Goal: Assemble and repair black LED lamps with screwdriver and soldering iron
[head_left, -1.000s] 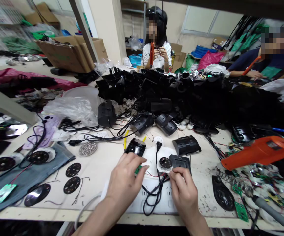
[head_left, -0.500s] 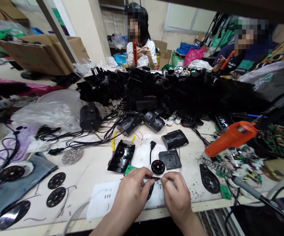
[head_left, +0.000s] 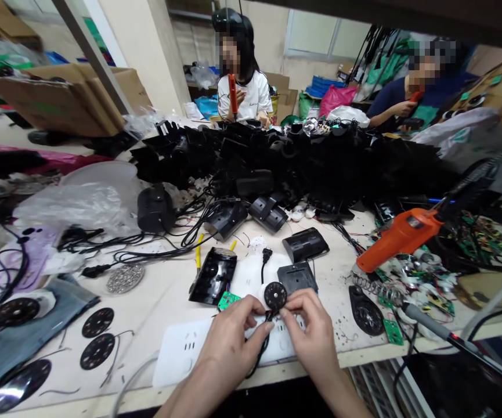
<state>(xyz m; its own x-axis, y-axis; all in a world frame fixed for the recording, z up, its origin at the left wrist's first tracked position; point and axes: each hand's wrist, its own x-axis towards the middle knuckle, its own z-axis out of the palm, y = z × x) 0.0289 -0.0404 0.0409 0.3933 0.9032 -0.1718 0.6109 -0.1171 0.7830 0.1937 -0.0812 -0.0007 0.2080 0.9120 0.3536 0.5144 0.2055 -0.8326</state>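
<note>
My left hand (head_left: 235, 331) is closed, thumb against fingers, on a black cord (head_left: 263, 347) that trails below it over a white power strip (head_left: 174, 354). Opposite it, my right hand (head_left: 311, 322) pinches thin wires just beneath a round black dial (head_left: 275, 296). The wire ends between the fingertips are too small to make out. Behind the hands lie an open black housing half (head_left: 216, 276), a green circuit board (head_left: 227, 300) at its edge, and a flat dark grey cover (head_left: 298, 277). A short black plug (head_left: 267, 254) stands out behind the dial.
An orange electric screwdriver (head_left: 398, 238) hangs at right above a soldering iron (head_left: 433, 328) in its coil holder. Loose dials (head_left: 97, 351) and a dish of screws (head_left: 125, 278) lie left. Black housings (head_left: 268, 215) are heaped behind. Two people sit across the table.
My right hand has come closer to the left, its fingertips now just under the dial. The dial has turned slightly. Across the table, one person's hand has lowered and the other person grips an orange screwdriver.
</note>
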